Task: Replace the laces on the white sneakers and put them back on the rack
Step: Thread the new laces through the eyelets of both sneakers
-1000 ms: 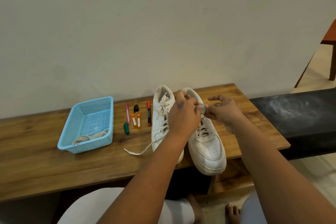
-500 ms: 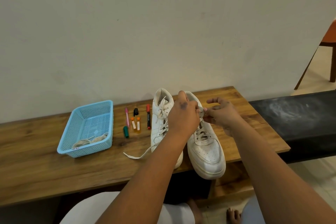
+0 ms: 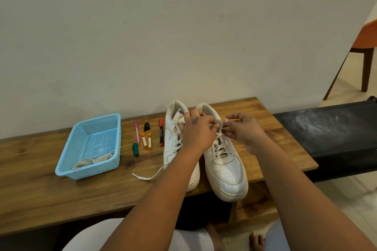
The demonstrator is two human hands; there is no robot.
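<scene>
Two white leather low-top sneakers sit side by side on the long wooden bench, toes toward the near edge. Both hands are at the collar end of the right sneaker: left hand has fingers curled, pinching the cream flat lace near the top eyelets; right hand pinches the same lace just beside it, thumb & forefinger closed on it. Looks like they're working the top of the lacing, tho can't tell if it's undoing or threading. Left sneaker is loosely laced, w/ one lace end trailing onto the wood toward the near left. Further left, a light blue plastic mesh basket holds a bundle of cream laces. My guess: early stage, both shoes not finished yet, & no rack in view.
</scene>
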